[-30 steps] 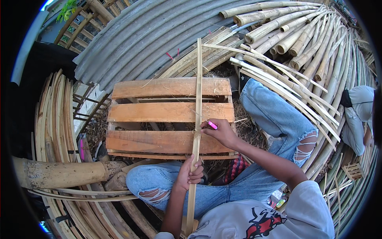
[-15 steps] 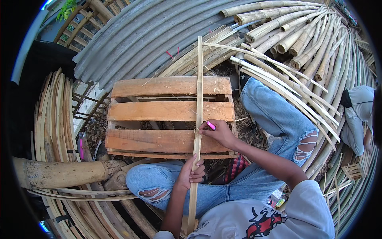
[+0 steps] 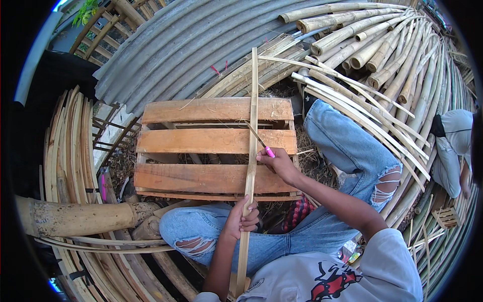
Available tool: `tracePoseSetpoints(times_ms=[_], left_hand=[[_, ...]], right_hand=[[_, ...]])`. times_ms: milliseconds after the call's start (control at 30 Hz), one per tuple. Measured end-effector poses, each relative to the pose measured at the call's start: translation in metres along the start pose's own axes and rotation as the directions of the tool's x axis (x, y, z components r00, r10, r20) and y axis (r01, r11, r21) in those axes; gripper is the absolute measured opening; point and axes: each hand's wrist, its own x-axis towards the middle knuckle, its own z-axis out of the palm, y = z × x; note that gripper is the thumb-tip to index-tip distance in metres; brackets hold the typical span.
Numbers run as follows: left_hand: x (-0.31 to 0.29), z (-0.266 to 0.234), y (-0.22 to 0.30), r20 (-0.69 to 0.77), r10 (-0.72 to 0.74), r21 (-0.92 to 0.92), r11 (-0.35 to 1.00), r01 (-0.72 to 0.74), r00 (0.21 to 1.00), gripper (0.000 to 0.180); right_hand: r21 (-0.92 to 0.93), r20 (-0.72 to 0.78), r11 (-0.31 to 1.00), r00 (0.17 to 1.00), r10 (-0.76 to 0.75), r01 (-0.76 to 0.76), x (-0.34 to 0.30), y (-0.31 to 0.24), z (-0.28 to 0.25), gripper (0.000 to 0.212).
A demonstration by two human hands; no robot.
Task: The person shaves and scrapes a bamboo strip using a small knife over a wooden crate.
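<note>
A long, flat bamboo strip (image 3: 253,108) stretches from my lap away across a low wooden slatted crate (image 3: 196,141). My left hand (image 3: 241,219) is wrapped round the strip near the crate's front edge. In my right hand (image 3: 279,166) is a knife (image 3: 270,151) with a pink handle, gripped beside the strip. Its thin blade slants forward and left over the strip; whether the edge touches it I cannot tell. Thin shavings lie on the crate's slats.
Split bamboo strips (image 3: 70,146) are stacked at my left, near a thick bamboo pole (image 3: 80,218). Whole poles (image 3: 347,43) fan out at the far right, with loose strips (image 3: 367,118) beside my leg. Corrugated sheeting (image 3: 191,45) lies beyond the crate. Another person (image 3: 453,146) is at the right edge.
My right hand has shifted slightly away from me and to the right, and the knife blade now shows more plainly. My left hand keeps its hold; the strip's far end has tilted slightly right.
</note>
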Motion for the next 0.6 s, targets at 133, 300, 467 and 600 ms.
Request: tracePoseSetpoints(times_ms=[133, 300, 467, 600], left_hand=[[0.0, 0.006, 0.001, 0.005, 0.012, 0.033, 0.999, -0.013, 1.0, 0.04], [0.0, -0.003, -0.002, 0.042, -0.019, 0.031, 0.999, 0.018, 0.999, 0.04], [0.002, -0.002, -0.003, 0.014, -0.027, 0.041, 0.999, 0.026, 1.0, 0.039], [0.002, -0.003, -0.003, 0.024, -0.021, 0.037, 0.999, 0.02, 0.999, 0.039]], right_hand=[[0.091, -0.167, 0.993, 0.984, -0.056, 0.072, 0.012, -0.011, -0.021, 0.009], [0.21, -0.224, 0.97, 0.972, -0.071, 0.119, 0.017, -0.028, -0.047, 0.012], [0.338, -0.29, 0.924, 0.954, -0.081, 0.181, 0.014, -0.039, -0.056, 0.01], [0.296, -0.316, 0.919, 0.935, -0.162, 0.26, 0.01, -0.051, -0.058, 0.012]])
